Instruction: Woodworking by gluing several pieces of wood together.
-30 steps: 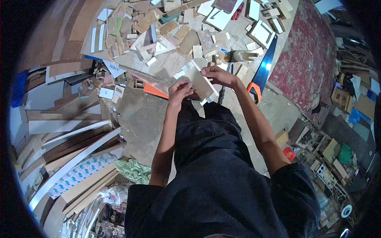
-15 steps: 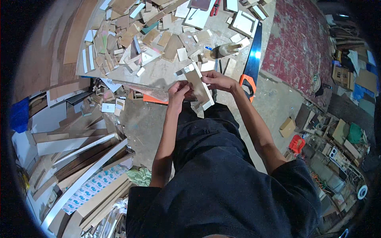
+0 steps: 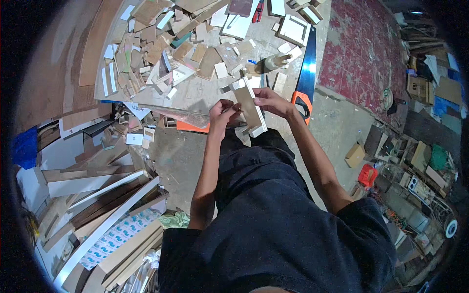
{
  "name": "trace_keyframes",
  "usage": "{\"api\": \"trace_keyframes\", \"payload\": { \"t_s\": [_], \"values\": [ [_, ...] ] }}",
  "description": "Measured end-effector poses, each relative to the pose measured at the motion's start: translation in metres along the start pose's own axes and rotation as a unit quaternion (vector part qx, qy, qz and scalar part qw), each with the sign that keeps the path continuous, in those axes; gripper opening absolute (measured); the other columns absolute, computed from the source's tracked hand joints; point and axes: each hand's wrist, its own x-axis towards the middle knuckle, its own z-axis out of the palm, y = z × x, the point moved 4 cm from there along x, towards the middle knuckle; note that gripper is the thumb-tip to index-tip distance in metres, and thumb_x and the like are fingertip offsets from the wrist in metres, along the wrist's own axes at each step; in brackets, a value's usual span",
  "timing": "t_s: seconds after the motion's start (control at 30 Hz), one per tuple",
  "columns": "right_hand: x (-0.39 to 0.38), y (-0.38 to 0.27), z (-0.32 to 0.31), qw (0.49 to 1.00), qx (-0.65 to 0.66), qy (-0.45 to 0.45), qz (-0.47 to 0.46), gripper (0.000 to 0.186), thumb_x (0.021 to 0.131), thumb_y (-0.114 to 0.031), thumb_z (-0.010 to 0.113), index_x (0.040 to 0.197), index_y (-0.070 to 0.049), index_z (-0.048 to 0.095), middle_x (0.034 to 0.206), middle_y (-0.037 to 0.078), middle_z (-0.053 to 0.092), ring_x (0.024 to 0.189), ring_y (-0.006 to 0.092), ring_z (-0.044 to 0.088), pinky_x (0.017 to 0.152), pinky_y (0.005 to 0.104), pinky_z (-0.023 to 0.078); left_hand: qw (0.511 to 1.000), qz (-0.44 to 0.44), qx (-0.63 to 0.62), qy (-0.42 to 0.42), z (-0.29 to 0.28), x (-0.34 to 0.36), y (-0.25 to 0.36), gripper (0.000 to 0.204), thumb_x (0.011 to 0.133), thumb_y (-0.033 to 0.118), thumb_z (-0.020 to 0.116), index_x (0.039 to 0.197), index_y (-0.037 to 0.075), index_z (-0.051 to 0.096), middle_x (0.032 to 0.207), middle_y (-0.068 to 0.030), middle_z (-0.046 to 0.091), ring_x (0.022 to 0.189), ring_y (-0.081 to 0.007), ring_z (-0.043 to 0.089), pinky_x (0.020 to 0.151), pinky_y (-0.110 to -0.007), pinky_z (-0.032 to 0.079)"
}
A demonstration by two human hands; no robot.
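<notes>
A small wooden assembly, a narrow brown board with pale strips along its edge and blocks at its ends, is held tilted above my lap, near the table's front edge. My right hand grips its right edge, thumb and fingers closed around the pale strip. On the other side, my left hand is closed in a pinch, its fingertips right at the board's left edge. Whether those fingertips hold the board or something small is too fine to see.
Wood offcuts cover much of the worktable. A handsaw with an orange handle lies at its right edge, beside a pale bottle-like container. Red pliers lie farther back. Long boards are stacked at left; clutter lies at right.
The assembly has turned slightly and shifted a little to the right with my right hand. The left fingertips still sit at its left edge. The whole view has moved slightly.
</notes>
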Motion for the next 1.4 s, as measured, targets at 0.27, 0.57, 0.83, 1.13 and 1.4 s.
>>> {"api": "trace_keyframes", "payload": {
  "t_s": [0.27, 0.57, 0.83, 1.13, 1.4],
  "values": [
    [-0.015, -0.066, 0.025, 0.965, -0.244, 0.085, -0.054, 0.069, 0.069, -0.018, 0.084, 0.13, -0.005, 0.055, 0.116, 0.006, 0.06, 0.102, 0.0169, 0.058, 0.091, 0.0349, 0.05, 0.998, -0.012, -0.035, 0.06, -0.045, -0.023, -0.023, 0.021, 0.087, 0.005, 0.061, 0.107, 0.0, 0.058, 0.1, -0.0093, 0.064, 0.091, -0.0214, 0.066, 0.083, -0.035, 0.054],
    [-0.009, -0.085, 0.033, 0.903, -0.397, 0.13, -0.102, 0.075, 0.062, -0.038, 0.087, 0.123, -0.002, 0.06, 0.112, 0.014, 0.064, 0.097, 0.0253, 0.064, 0.088, 0.0366, 0.052, 0.989, -0.008, -0.07, 0.133, -0.094, -0.028, -0.022, 0.022, 0.091, 0.017, 0.067, 0.104, 0.002, 0.061, 0.096, -0.0081, 0.066, 0.084, -0.0207, 0.068, 0.078, -0.031, 0.056],
    [-0.005, -0.085, 0.042, 0.908, -0.398, 0.102, -0.086, 0.071, 0.065, -0.045, 0.085, 0.115, 0.0, 0.064, 0.105, 0.014, 0.066, 0.096, 0.0237, 0.064, 0.085, 0.0354, 0.051, 0.996, 0.02, -0.046, 0.075, -0.07, -0.038, 0.008, 0.028, 0.092, 0.026, 0.066, 0.109, 0.004, 0.062, 0.101, -0.0072, 0.066, 0.09, -0.0183, 0.066, 0.082, -0.033, 0.053],
    [-0.007, -0.077, 0.043, 0.948, -0.283, 0.119, -0.084, 0.051, 0.077, -0.032, 0.081, 0.112, 0.001, 0.065, 0.096, 0.009, 0.068, 0.08, 0.0157, 0.066, 0.072, 0.0289, 0.054, 0.994, 0.036, 0.016, -0.105, 0.004, -0.076, 0.04, 0.043, 0.093, 0.021, 0.063, 0.13, 0.001, 0.052, 0.118, -0.0102, 0.062, 0.103, -0.0165, 0.06, 0.093, -0.032, 0.047],
    [-0.017, -0.071, 0.044, 0.96, -0.228, 0.159, -0.039, 0.048, 0.078, -0.034, 0.08, 0.108, 0.001, 0.066, 0.092, 0.008, 0.068, 0.083, 0.0153, 0.067, 0.07, 0.0301, 0.057, 0.979, 0.033, 0.07, -0.188, 0.037, -0.098, 0.048, 0.07, 0.083, 0.024, 0.075, 0.138, -0.002, 0.04, 0.125, -0.0138, 0.054, 0.113, -0.0193, 0.054, 0.097, -0.032, 0.043]
  ]
}}
